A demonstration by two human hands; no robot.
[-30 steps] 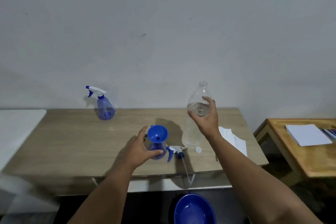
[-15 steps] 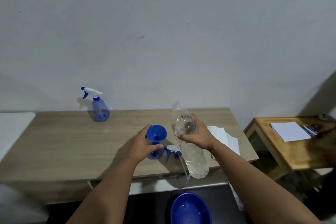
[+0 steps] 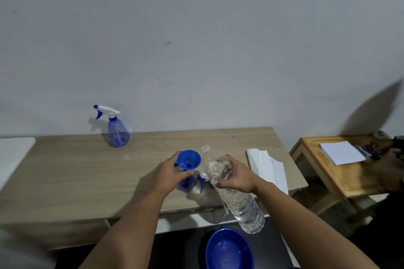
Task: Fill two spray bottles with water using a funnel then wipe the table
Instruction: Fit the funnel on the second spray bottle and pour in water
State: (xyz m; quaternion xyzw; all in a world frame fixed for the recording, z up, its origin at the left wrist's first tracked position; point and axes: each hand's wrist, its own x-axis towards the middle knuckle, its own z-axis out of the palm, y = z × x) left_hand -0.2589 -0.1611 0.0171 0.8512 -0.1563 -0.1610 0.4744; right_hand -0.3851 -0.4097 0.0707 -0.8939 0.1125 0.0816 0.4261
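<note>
Clear ribbed water bottle (image 3: 231, 192) tilted, round blue funnel (image 3: 189, 159) beside

Funnel (image 3: 188, 160) sits in a bottle (image 3: 185, 183) near the table (image 3: 76, 172) front, water bottle (image 3: 231, 192) just right of it, tissues (image 3: 267, 168) further right, second spray bottle (image 3: 115, 131) back left, basin (image 3: 229, 249) below on the floor.

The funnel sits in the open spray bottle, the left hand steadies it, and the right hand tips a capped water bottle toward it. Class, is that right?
Not quite. The head view shows the water bottle in the right hand uncapped, its neck open beside the funnel. The left hand steadies the spray bottle.
</note>
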